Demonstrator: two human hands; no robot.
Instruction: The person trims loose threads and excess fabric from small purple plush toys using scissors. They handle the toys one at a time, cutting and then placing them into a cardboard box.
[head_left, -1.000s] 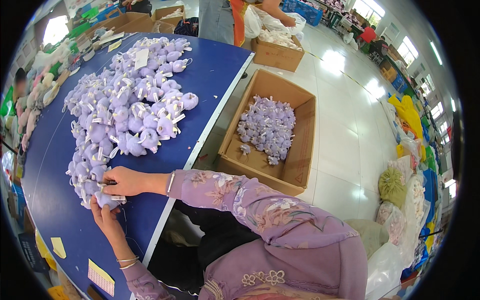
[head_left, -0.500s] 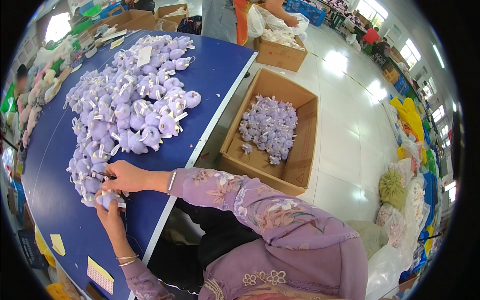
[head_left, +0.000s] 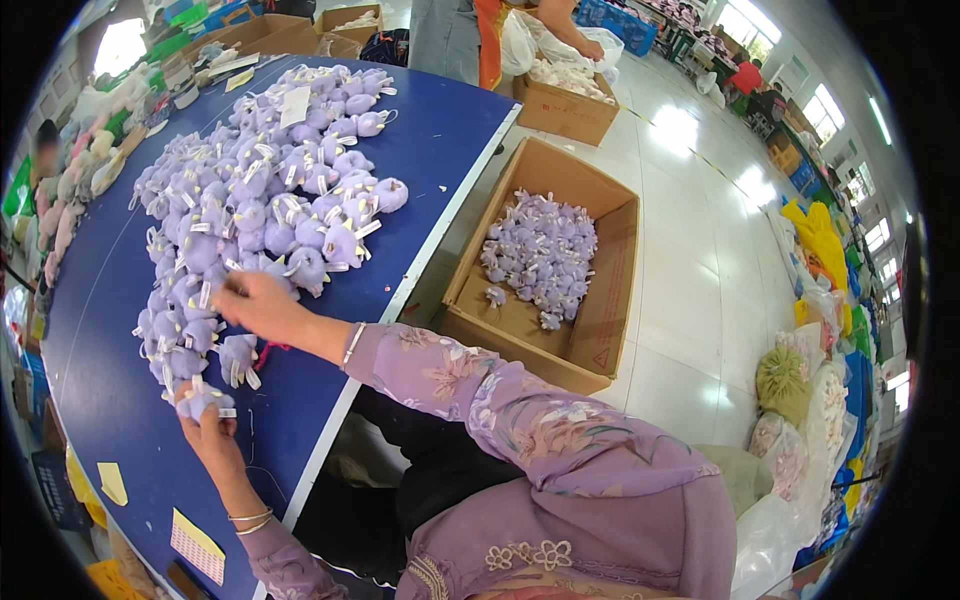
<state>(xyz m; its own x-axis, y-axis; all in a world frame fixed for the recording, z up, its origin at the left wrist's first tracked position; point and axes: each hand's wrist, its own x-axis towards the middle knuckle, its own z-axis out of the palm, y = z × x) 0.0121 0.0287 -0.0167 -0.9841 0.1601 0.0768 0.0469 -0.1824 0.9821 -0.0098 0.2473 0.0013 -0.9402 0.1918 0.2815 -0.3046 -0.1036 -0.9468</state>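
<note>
A small purple plush toy (head_left: 203, 402) with white tags is gripped in my left hand (head_left: 212, 437), low over the blue table at the near end of the pile. My right hand (head_left: 262, 308) is at the pile's right edge, its fingers curled and slightly smeared by motion; what they hold, if anything, does not show. The heap of purple plush toys (head_left: 250, 215), with yellow bits and white tags, stretches away from me over the table. One separate toy (head_left: 238, 357) sits between my hands, beside a thin red item (head_left: 270, 350).
Right of the blue table (head_left: 350, 310) stands an open cardboard box (head_left: 618, 290) with many purple toys inside. Another carton (head_left: 560, 112) with white pieces is beyond it, near a standing person (head_left: 445, 40). Paper slips (head_left: 198, 545) lie on the table's near left; other plush toys line its far left.
My right hand has moved up and away from my left, leaving one toy and the red item visible. My left hand has shifted slightly left with a toy in it.
</note>
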